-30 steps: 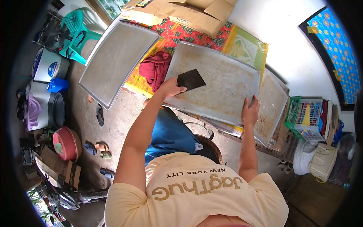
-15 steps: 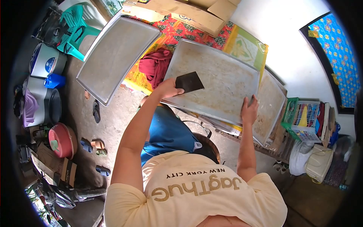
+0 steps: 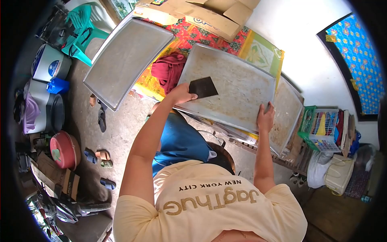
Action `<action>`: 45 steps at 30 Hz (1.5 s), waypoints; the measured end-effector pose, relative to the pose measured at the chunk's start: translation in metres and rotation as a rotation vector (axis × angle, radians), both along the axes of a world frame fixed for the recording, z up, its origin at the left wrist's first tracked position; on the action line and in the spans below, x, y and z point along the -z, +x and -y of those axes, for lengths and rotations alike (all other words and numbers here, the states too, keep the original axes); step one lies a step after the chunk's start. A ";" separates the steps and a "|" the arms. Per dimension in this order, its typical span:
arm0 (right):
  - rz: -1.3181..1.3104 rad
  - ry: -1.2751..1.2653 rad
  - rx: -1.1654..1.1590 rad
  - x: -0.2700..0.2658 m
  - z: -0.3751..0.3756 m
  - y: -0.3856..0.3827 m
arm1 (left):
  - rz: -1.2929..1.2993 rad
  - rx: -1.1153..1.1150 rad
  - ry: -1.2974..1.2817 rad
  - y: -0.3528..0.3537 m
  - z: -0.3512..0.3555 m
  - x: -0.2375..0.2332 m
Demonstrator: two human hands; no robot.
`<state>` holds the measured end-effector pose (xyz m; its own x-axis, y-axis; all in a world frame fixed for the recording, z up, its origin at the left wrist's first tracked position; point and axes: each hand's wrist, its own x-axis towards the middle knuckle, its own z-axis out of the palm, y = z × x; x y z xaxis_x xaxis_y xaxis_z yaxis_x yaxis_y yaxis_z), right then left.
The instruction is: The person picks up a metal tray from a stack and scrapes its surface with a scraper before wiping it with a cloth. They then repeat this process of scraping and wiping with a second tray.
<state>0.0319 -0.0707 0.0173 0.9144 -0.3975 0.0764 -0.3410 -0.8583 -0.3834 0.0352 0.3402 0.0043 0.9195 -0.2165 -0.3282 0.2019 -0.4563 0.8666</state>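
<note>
My left hand [image 3: 182,94] is closed round one end of a flat, dark scraper [image 3: 204,87]. The scraper's blade lies over the left part of a grey metal baking tray [image 3: 231,82] with brownish stains. At the tray's right near corner, my right hand [image 3: 265,117] grips the rim, fingers curled at the edge. Another stained tray [image 3: 287,115] sits partly underneath, to the right. A bunched maroon cloth [image 3: 168,71] lies just left of the stained tray, close to my left hand. Further left rests a cleaner-looking tray [image 3: 127,62].
Cardboard boxes [image 3: 213,18] stand at the back on a red patterned tablecloth [image 3: 189,34]. Crates [image 3: 322,125] are on the right. Slippers [image 3: 102,154] lie on the floor at left, near a red tub [image 3: 64,150]. A dark round pot [image 3: 221,157] stands by my legs.
The view has shifted slightly. The scraper stays at nearly the same spot over the tray, and my right hand keeps its place on the rim.
</note>
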 end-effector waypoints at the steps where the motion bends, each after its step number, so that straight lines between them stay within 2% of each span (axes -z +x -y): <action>1: 0.007 0.001 -0.002 0.000 0.000 0.000 | -0.032 -0.009 0.007 0.007 -0.004 0.022; 2: 0.011 0.003 -0.002 0.001 0.000 0.000 | -0.064 -0.016 0.014 0.010 -0.006 0.034; 5: 0.016 0.002 -0.003 0.003 0.001 0.000 | 0.032 0.021 0.071 0.000 0.002 -0.008; 8: 0.015 -0.003 -0.007 0.002 0.000 0.000 | -0.078 -0.020 0.012 0.002 0.003 -0.006; 11: 0.014 -0.011 -0.004 0.001 0.000 0.000 | 0.059 0.007 0.052 0.003 0.002 0.006; 14: 0.021 -0.015 -0.010 0.002 0.000 0.000 | -0.076 0.003 0.066 0.003 0.005 -0.008; 17: 0.026 -0.007 -0.011 0.001 0.001 -0.001 | 0.020 -0.009 0.112 0.007 0.002 0.017; 20: 0.034 0.001 -0.011 0.004 0.001 0.000 | -0.102 0.034 0.112 0.000 0.007 -0.025; 23: 0.030 -0.001 -0.005 0.004 0.002 0.000 | -0.107 0.203 0.126 0.001 0.002 -0.017; 26: 0.020 0.001 -0.004 0.003 0.001 0.000 | -0.023 0.102 0.041 -0.006 0.003 -0.010; 29: 0.015 -0.002 0.002 0.003 0.002 -0.002 | -0.183 0.171 0.081 -0.015 0.008 -0.056; 32: 0.002 -0.011 0.012 -0.001 0.000 0.002 | -0.150 0.123 0.089 -0.018 0.008 -0.061; 35: 0.008 -0.001 0.011 0.001 -0.001 0.000 | -0.044 0.253 0.307 -0.008 0.004 -0.010; 36: 0.018 0.004 0.004 0.002 0.001 -0.001 | -0.045 0.205 0.180 -0.011 0.006 -0.012; 39: 0.006 0.018 0.004 0.001 0.001 -0.001 | -0.141 0.140 0.127 -0.014 0.013 -0.045; 45: 0.022 -0.004 0.001 0.003 0.001 0.000 | -0.068 0.268 0.226 -0.011 0.019 -0.030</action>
<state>0.0321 -0.0716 0.0148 0.9120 -0.3981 0.0984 -0.3335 -0.8596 -0.3872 0.0241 0.3217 0.0344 0.8142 -0.3617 -0.4541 0.1031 -0.6797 0.7262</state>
